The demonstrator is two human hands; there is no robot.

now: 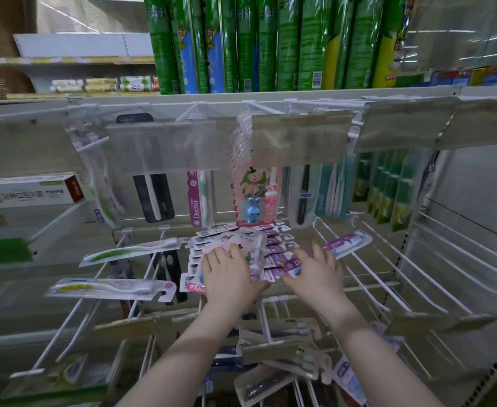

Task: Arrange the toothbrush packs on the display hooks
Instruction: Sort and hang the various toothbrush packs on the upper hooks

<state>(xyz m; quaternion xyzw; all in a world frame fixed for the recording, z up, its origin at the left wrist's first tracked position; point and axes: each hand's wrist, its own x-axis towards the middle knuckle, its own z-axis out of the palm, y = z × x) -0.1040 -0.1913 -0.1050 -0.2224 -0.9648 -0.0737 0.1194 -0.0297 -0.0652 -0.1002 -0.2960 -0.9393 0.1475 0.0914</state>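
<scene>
Both your hands lie flat on the heap, nothing gripped. Your left hand (229, 274) rests straightish fingers on the pink kids' pack (250, 242), and your right hand (314, 270) is spread over the purple packs (276, 255). The heap sits right under your palms, across the white display hooks (264, 318). The purple ones run mostly left to right; the pink one points away from you. Your left hand's nearer that one, so I'd lift it first. Behind, a hanging purple pack (195, 201) and a teal pack (321, 201) both read "Doctor".
</scene>
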